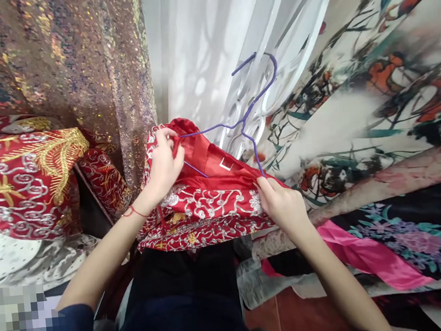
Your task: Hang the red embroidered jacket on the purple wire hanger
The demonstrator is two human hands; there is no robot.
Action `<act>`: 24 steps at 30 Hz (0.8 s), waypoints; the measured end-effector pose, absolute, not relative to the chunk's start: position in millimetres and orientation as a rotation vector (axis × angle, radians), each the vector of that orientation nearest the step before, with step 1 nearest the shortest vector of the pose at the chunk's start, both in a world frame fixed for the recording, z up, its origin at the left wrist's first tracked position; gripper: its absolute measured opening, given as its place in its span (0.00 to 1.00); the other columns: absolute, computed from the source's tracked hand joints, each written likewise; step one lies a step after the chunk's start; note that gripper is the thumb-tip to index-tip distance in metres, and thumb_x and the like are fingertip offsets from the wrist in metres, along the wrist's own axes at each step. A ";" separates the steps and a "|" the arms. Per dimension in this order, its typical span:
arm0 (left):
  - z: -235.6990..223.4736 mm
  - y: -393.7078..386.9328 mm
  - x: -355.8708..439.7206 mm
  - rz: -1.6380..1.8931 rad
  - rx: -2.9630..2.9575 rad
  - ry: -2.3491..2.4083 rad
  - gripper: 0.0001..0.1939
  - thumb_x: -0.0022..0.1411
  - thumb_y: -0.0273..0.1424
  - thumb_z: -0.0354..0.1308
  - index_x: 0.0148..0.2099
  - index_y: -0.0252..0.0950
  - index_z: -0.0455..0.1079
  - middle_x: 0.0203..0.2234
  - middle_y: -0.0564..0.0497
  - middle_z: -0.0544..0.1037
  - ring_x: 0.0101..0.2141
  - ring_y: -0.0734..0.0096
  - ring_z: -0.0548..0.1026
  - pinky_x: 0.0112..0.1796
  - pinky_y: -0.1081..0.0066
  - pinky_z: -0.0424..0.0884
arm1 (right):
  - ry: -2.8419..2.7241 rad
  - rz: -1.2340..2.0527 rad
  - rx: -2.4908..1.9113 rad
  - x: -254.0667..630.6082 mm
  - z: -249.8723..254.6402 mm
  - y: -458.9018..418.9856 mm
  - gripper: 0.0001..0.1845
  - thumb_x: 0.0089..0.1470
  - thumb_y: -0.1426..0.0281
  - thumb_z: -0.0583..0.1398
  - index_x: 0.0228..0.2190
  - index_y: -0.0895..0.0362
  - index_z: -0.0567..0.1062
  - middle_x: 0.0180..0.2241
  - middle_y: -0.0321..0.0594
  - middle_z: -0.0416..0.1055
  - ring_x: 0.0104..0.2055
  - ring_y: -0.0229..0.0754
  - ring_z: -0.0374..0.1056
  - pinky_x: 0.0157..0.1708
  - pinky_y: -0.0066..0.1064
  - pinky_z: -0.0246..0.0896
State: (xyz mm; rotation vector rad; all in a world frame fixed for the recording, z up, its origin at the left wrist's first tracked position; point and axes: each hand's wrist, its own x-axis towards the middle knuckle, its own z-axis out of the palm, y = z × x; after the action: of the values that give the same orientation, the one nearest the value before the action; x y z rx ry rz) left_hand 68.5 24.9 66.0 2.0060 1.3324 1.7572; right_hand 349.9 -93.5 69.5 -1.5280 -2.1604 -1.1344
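Observation:
A purple wire hanger [244,120] sits partly inside the opening of a red garment [216,199] embroidered in silver and gold. Its hook points up and away from me, against the white curtain. My left hand [166,163] is closed in a pinch on a red strap or loop of the garment, right at the hanger's left end. At the other side of the opening, my right hand [282,198] grips the garment's top edge beside the hanger's right arm. Red lining with a small white label outline shows between my hands. The hanger's lower bar is mostly hidden by cloth.
On the left lies another red embroidered garment [23,184] on pale fabrics. A sequined cloth [58,61] hangs behind it, next to a white sheer curtain [193,48]. Flower-print fabric [356,116] and a black floral cloth with a pink band [377,254] are at the right.

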 end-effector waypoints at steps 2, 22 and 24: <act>74.7 31.4 59.9 1.752 1.857 1.292 0.20 0.63 0.29 0.54 0.57 0.40 0.57 0.24 0.56 0.73 0.22 0.74 0.69 0.28 0.70 0.66 | -2.124 -1.121 -1.490 354.8 66.6 -91.2 0.15 0.67 0.70 0.51 0.37 0.58 0.77 0.24 0.36 0.69 0.19 0.33 0.57 0.22 0.29 0.42; 108.2 102.5 46.1 1.073 2.521 1.117 0.17 0.71 0.38 0.48 0.51 0.35 0.72 0.43 0.43 0.80 0.42 0.62 0.77 0.46 0.64 0.69 | -2.092 -1.213 -1.447 348.2 66.5 -101.3 0.14 0.62 0.77 0.52 0.35 0.59 0.78 0.19 0.35 0.63 0.19 0.33 0.56 0.22 0.32 0.40; 104.9 106.3 52.5 1.118 2.516 1.124 0.18 0.72 0.39 0.47 0.51 0.34 0.72 0.43 0.42 0.80 0.42 0.61 0.77 0.47 0.64 0.69 | -2.093 -1.188 -1.475 343.4 65.4 -105.4 0.14 0.62 0.77 0.51 0.36 0.58 0.77 0.20 0.35 0.64 0.20 0.34 0.56 0.22 0.32 0.40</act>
State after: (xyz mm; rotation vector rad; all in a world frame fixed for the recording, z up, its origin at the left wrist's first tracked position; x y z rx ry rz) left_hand 52.5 106.3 104.9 2.5165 1.1241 1.1181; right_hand 343.4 -105.4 65.4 -1.4752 -2.0930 -1.1876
